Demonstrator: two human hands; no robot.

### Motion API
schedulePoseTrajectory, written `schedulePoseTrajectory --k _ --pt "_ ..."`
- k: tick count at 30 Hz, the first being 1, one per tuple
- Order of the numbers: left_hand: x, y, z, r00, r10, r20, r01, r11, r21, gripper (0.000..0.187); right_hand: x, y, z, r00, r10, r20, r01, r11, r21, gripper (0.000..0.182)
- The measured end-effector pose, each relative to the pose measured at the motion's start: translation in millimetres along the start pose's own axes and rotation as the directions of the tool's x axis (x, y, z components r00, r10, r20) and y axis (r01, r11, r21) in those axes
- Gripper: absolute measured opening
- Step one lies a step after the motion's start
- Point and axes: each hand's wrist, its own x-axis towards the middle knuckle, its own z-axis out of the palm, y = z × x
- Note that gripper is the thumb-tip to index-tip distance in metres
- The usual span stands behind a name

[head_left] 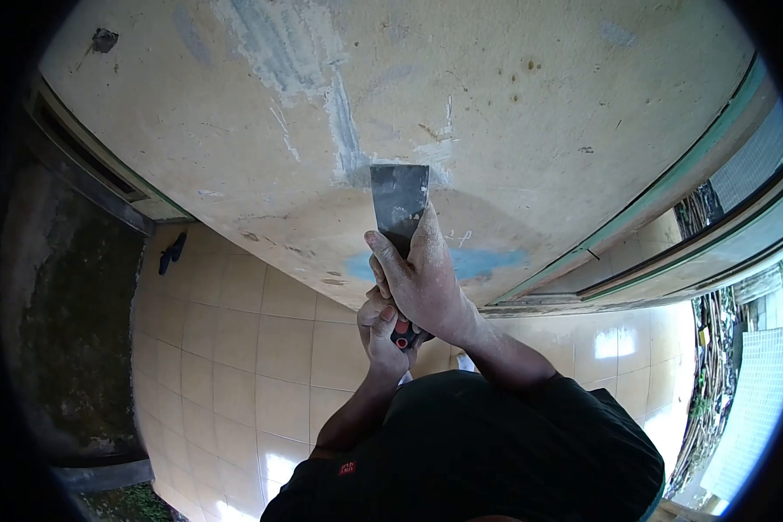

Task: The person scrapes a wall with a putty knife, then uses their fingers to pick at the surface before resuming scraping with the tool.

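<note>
You worked a dark grey steel scraper blade (399, 202) with a red-and-black handle (402, 337) against a cream wall (531, 130) streaked grey-white, with a pale blue patch (478, 261). Your floor tiles (235, 348) were glossy beige in a grid, and your shirt (478, 461) was black.

Black short-sleeved shirt (496, 452) — small red label (347, 468)

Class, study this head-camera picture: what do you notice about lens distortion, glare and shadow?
Head view: strong fisheye bends the wall and window frame into curves, with black corners around the circle; glare patches shine on the floor tiles; daylight is soft, so the scraper and both hands stay sharp, with hardly any shadow.
</note>
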Motion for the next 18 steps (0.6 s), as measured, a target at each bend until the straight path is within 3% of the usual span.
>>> schedulePoseTrajectory --k 5,8,18 --pt "0.7 -5.2 -3.2 1.000 0.013 -0.020 -0.012 1.000 0.017 0.030 0.9 11.0 1.5 0.994 -0.105 -0.015 0.103 0.993 -0.063 0.025" --pt "0.9 -2.6 -4.3 0.999 0.001 -0.033 -0.001 1.000 -0.007 0.032 3.0 -7.2 1.9 1.000 0.023 0.021 -0.022 0.999 -0.031 0.025" --pt "3.7 -2.6 -5.1 0.999 0.031 -0.023 -0.032 0.999 -0.034 0.040 3.6 1.0 2.9 0.999 -0.025 0.023 0.026 0.998 -0.056 0.025"
